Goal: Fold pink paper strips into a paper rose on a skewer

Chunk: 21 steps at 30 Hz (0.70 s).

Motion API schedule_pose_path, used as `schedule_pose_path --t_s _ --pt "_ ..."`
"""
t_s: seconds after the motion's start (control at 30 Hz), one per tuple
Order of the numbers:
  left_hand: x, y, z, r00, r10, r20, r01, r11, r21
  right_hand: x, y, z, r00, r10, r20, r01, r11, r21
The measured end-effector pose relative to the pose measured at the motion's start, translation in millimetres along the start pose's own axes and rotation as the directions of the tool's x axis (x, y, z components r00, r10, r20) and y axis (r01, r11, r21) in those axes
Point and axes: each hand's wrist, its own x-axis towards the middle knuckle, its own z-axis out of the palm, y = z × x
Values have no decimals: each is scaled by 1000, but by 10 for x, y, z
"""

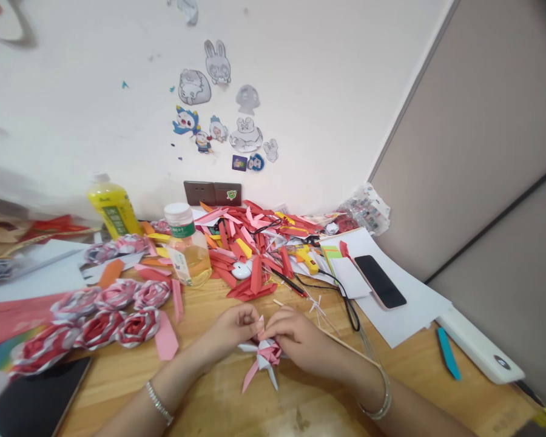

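Left hand (232,328) and right hand (296,334) meet over the wooden desk (416,370), thumbs and fingers drawn together! Behind them, the pile of red, pink and orange strips (257,276) sprawls along the back edge. Toward the left edge, 6 striped roses (139,328) lie in 2 rows. And pinched between the hands, well out from the back edge: the pink-and-white paper flower (269,351), points splayed!

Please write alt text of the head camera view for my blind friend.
A person's left hand and right hand pinch a pink-and-white folded piece over a wooden desk. Behind lie heaped, mostly red strips; rose-like shapes lie to the left.
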Motion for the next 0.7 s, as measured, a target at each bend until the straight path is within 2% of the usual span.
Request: schedule_pose_path --t_s 0.17,0.37,0.47,0.6,0.7 --pt "-1 3 16 1000 4 -22 -4 1000 10 4 -12 -11 1000 -6 9 6 1000 14" --pt "-15 25 -2 999 34 -11 -34 999 -10 17 -56 -67 993 95 75 -107 980 169" --pt "-14 60 -8 997 74 -12 -75 996 -55 33 3 -98 981 193 2 -186 941 283" --pt "-16 100 14 981 145 -127 -152 987 -47 65 148 -137 933 315 -175 -223 885 408" --pt "-19 97 26 963 185 -195 -193 981 -20 87 228 -148 945 293 -146 -184 843 505"
